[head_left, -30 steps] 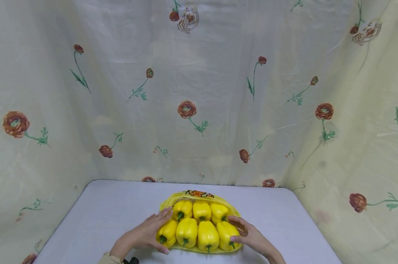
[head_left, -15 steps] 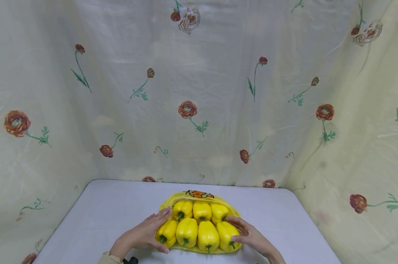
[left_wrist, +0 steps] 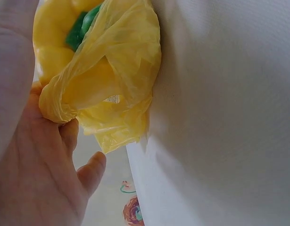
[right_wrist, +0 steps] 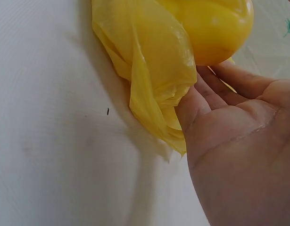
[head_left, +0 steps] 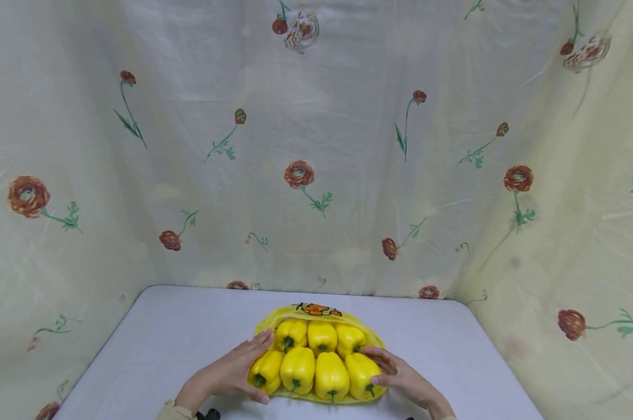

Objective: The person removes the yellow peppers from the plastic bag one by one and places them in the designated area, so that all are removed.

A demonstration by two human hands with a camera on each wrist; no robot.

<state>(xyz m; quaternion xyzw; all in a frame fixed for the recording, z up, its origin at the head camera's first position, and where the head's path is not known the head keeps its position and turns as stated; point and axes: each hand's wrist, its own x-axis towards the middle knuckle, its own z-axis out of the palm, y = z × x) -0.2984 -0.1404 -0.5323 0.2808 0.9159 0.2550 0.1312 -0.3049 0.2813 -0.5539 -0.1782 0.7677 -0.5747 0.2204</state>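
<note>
On the table lies a thin yellow plastic bag (head_left: 354,319) with an orange print, its mouth spread toward me. Several yellow bell peppers (head_left: 331,373) with green stems sit in it in two rows. My left hand (head_left: 237,364) rests along the bag's left side, fingers extended and thumb apart near the front edge. In the left wrist view its fingers touch the gathered edge of the film (left_wrist: 130,61). My right hand (head_left: 400,373) lies against the right side, fingers gently bent beside the end pepper. The right wrist view shows its fingertips partly hidden behind the bag (right_wrist: 159,61).
The white table (head_left: 190,326) extends to both sides of the bag and behind it. A pale curtain (head_left: 316,116) with printed flowers encloses the back and sides. A black piece (head_left: 209,415) shows at my left wrist. A small dark mark (right_wrist: 108,111) is on the table.
</note>
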